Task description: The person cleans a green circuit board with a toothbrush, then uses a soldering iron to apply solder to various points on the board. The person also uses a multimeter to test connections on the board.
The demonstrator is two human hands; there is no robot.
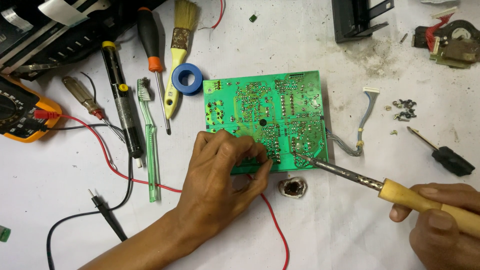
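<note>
Desk (60, 200) of white holds a green circuit board (265, 117) at its middle, whose near edge the left hand (220, 175) pinches with curled fingers, while the right hand (440, 220) grips a wooden-handled soldering iron (380, 185), tip touching the board's near right corner beside a small tin (293, 188).

Glossy green circuit board (265, 117), wooden-handled soldering iron (400, 192)

Your left hand (220, 172) presses the green rectangular circuit board's (265, 117) six-o'clock edge; your right hand (440, 225) touches the wooden-handled soldering iron (380, 184) to its five-o'clock corner.
</note>
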